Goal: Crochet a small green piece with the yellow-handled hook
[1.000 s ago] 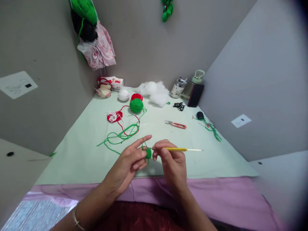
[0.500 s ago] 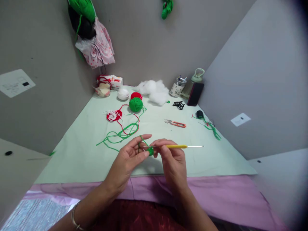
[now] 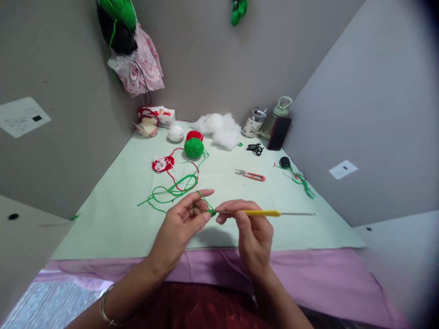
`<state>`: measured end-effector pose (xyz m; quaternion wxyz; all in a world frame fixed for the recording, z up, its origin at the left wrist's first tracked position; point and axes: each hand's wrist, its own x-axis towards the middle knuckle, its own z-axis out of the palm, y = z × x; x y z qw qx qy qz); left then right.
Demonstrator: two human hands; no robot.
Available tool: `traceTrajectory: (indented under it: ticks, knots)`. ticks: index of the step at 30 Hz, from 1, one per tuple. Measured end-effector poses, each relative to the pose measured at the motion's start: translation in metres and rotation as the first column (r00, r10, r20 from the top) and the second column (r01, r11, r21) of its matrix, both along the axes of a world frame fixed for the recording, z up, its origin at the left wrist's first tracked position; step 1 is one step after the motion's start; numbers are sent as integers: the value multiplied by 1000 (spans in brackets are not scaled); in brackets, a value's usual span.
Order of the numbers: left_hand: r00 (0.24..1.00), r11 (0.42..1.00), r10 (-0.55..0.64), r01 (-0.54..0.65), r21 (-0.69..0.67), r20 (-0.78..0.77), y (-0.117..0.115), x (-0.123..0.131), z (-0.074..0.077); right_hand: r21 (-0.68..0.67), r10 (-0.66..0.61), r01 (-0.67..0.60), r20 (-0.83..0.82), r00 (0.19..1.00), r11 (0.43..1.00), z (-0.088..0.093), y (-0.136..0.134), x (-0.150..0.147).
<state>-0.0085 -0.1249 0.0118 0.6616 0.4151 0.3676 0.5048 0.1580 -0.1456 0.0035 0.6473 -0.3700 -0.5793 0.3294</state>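
Between thumb and fingers, my left hand [image 3: 183, 219] pinches a small piece of green crochet [image 3: 212, 213]. Green yarn [image 3: 205, 198] runs from the piece up over my raised left index finger. My right hand [image 3: 254, 228] grips a crochet hook [image 3: 262, 213] with a yellow handle, held nearly level. Its left tip meets the green piece, while the other metal end points right. A green yarn ball [image 3: 194, 148] lies beyond my hands, and loose green yarn [image 3: 164, 194] curls on the table to their left.
Orange-handled thread snips [image 3: 250, 175] lie beyond my right hand. Further back are white stuffing [image 3: 219, 130], a red yarn ball [image 3: 195, 135], a pen cup [image 3: 254, 124], a bottle [image 3: 282, 107] and a phone [image 3: 279, 134]. A red and white yarn bundle [image 3: 163, 163] lies left. Grey walls enclose the table [image 3: 113, 224].
My right hand has moved right, drawing the hook back so its tip is now at the green piece instead of past it. My left hand has barely moved.
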Motion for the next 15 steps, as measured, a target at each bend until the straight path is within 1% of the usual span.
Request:
traceTrajectory:
  ticks: [2, 4, 6, 8, 10, 11, 13, 15]
  knots:
    - [999, 1000, 21, -20, 22, -27, 0, 0, -1, 100, -42, 30, 116, 992, 995, -1, -3, 0]
    - [1000, 999, 25, -25, 20, -12, 1, 1, -1, 133, -57, 38, 146, 988, 990, -1, -3, 0]
    - [1000, 1000, 16, -16, -5, 24, 2, 1, 1, 76, -42, 35, 93, 995, 997, 1, -3, -1]
    - [999, 999, 11, -10, -30, 52, 2, 2, 4, 4, -6, 6, 12, 1000, 1000, 2, -1, -1]
    - [998, 999, 14, -11, -40, 64, 1, 2, 5, -18, 23, -23, -16, 1000, 1000, 4, 0, 0]
    - [998, 999, 18, -16, -39, 62, 1, 1, 5, -11, 23, -22, 7, 1000, 1000, 4, 0, 1]
    - [999, 999, 24, -23, -25, 39, 0, 0, 4, 27, -7, 4, 102, 995, 1000, 5, -1, 2]
    - [1000, 1000, 25, -25, 1, -9, -1, -1, 3, 112, -51, 27, 219, 974, 993, 4, -2, 4]
